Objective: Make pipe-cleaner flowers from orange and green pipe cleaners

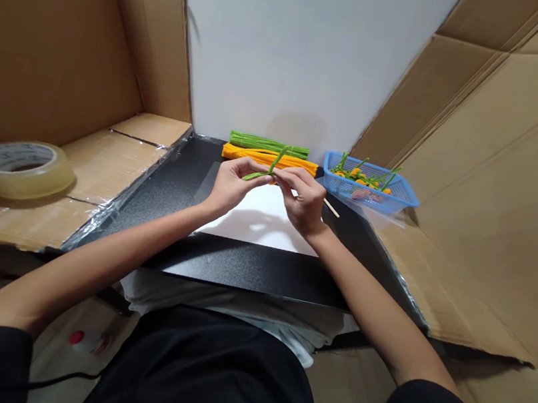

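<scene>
Both hands [299, 199] pinch a green pipe cleaner [278, 161]; orange pipe cleaners [246, 153] lie just behind

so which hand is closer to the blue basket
Right. The right hand is just left of the basket, not touching it; the left hand is farther left, past the right hand.

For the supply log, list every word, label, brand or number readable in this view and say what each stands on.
Printing on the core of the clear packing tape roll: too small and blurred to read.
White object with a red spot on the floor: no readable marking.
No other readable text shows.
</scene>
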Available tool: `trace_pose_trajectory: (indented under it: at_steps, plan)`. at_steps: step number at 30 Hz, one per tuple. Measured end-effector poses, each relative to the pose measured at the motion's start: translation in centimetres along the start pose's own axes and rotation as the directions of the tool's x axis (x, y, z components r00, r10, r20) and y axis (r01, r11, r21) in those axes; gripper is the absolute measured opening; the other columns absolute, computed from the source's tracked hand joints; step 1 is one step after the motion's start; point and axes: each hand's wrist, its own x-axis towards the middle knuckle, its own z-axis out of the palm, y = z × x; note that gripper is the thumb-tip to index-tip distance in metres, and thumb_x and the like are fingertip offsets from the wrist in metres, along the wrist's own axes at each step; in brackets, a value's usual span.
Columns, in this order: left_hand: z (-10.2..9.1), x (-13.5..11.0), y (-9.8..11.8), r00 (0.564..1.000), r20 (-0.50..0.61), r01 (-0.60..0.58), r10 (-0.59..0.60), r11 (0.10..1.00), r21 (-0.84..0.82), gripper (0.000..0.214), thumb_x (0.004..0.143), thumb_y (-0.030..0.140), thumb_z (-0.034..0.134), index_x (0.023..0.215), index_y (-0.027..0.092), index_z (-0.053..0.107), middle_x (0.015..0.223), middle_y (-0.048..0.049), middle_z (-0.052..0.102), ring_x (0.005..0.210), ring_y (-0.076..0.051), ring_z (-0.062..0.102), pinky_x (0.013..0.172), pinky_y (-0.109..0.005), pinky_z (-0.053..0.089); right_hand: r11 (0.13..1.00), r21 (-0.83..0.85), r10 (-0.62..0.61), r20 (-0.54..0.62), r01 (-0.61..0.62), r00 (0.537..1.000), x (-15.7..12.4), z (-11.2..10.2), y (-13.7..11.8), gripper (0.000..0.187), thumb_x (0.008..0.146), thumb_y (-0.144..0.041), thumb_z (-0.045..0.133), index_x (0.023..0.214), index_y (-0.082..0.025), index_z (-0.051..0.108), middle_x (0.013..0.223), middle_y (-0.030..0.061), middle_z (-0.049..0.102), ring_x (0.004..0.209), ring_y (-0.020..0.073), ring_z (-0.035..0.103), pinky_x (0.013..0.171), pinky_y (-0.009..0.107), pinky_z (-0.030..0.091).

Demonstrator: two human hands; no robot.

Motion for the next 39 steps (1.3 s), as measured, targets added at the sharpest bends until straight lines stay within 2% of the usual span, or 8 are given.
trace_pose_trajectory:
  at_steps: [10, 13, 17, 22, 26, 29, 33, 39]
  plan:
    - [-0.1, 0.0, -0.1, 0.995, -0.004, -0.099, 0.1, 0.991, 0.094, 0.051, 0.058, 0.057, 0.091, 0.066, 0.017, 0.06, 0.083, -0.0054, 0.075, 0.082, -0.019, 0.073, 0.078, -0.036, 0.064, 0.99, 0.093, 0.107, -0.009, -0.106, 0.994, 0.1, 0.4, -0.4, 0.02, 0.098, -0.034, 0.06, 0.105, -0.026, 0.077, 0.1, 0.0063, 0.075, 0.089, 0.0202, 0.07, 0.074, 0.034, 0.059]
    - [0.0, 0.0, 0.2, 0.993, 0.011, -0.119, 0.118, 0.986, 0.114, 0.049, 0.06, 0.055, 0.091, 0.067, 0.017, 0.06, 0.083, -0.0061, 0.074, 0.083, -0.02, 0.073, 0.077, -0.036, 0.063, 0.998, 0.047, 0.052, -0.02, -0.051, 0.998, 0.2, 0.0, -0.4, 0.019, 0.099, -0.033, 0.059, 0.103, -0.024, 0.076, 0.098, 0.0072, 0.076, 0.09, 0.0208, 0.07, 0.075, 0.034, 0.059]
    - [0.2, -0.2, 0.4, 0.995, 0.041, -0.098, 0.095, 0.991, 0.091, 0.048, 0.061, 0.053, 0.091, 0.068, 0.017, 0.061, 0.089, -0.0082, 0.076, 0.086, -0.021, 0.074, 0.081, -0.04, 0.063, 0.991, -0.091, -0.089, 0.078, 0.096, 0.993, 0.2, -0.8, 0.0, 0.022, 0.102, -0.028, 0.053, 0.102, -0.024, 0.075, 0.099, 0.0086, 0.075, 0.094, 0.022, 0.07, 0.085, 0.038, 0.057]
    - [0.1, -0.2, 0.2, 0.996, 0.056, -0.068, 0.064, 0.995, 0.07, 0.048, 0.062, 0.054, 0.09, 0.068, 0.015, 0.062, 0.096, -0.011, 0.077, 0.091, -0.022, 0.074, 0.083, -0.04, 0.063, 0.963, -0.189, -0.169, 0.134, 0.192, 0.977, 0.2, -1.2, 0.2, 0.023, 0.102, -0.024, 0.05, 0.106, -0.023, 0.073, 0.099, 0.0095, 0.073, 0.093, 0.0222, 0.069, 0.084, 0.037, 0.055]
    - [0.1, -0.2, 0.4, 0.998, 0.033, -0.062, 0.059, 0.995, 0.082, 0.046, 0.062, 0.053, 0.091, 0.071, 0.017, 0.065, 0.09, -0.0074, 0.077, 0.088, -0.021, 0.074, 0.079, -0.037, 0.064, 0.969, -0.159, -0.175, 0.099, 0.189, 0.98, 0.2, -1.0, 0.3, 0.02, 0.101, -0.023, 0.053, 0.108, -0.024, 0.072, 0.099, 0.0088, 0.073, 0.094, 0.0226, 0.068, 0.085, 0.039, 0.055]
    - [0.1, -0.3, 0.6, 0.997, 0.025, -0.078, 0.076, 0.991, 0.108, 0.04, 0.065, 0.05, 0.09, 0.081, 0.018, 0.071, 0.089, -0.0054, 0.077, 0.088, -0.02, 0.074, 0.085, -0.039, 0.064, 0.975, -0.137, -0.162, 0.096, 0.174, 0.982, 0.3, -1.0, 0.4, 0.019, 0.101, -0.025, 0.053, 0.107, -0.025, 0.072, 0.099, 0.0082, 0.073, 0.093, 0.0225, 0.069, 0.085, 0.04, 0.056]
    - [0.1, -0.4, 0.7, 0.995, 0.03, -0.103, 0.1, 0.985, 0.141, 0.035, 0.069, 0.048, 0.088, 0.08, 0.018, 0.075, 0.092, -0.0081, 0.077, 0.092, -0.021, 0.075, 0.094, -0.044, 0.062, 0.976, -0.133, -0.162, 0.086, 0.172, 0.983, 0.4, -0.9, 0.5, 0.02, 0.102, -0.026, 0.052, 0.103, -0.024, 0.073, 0.097, 0.0083, 0.073, 0.092, 0.0218, 0.069, 0.084, 0.038, 0.056]
    - [0.0, -0.3, 0.2, 0.997, 0.012, -0.077, 0.076, 0.99, 0.119, 0.042, 0.064, 0.052, 0.09, 0.081, 0.017, 0.076, 0.092, -0.009, 0.077, 0.09, -0.022, 0.075, 0.088, -0.042, 0.064, 0.981, -0.113, -0.147, 0.076, 0.155, 0.986, 0.3, -0.8, 0.5, 0.02, 0.102, -0.029, 0.053, 0.104, -0.025, 0.073, 0.098, 0.0081, 0.073, 0.092, 0.0218, 0.069, 0.085, 0.039, 0.056]
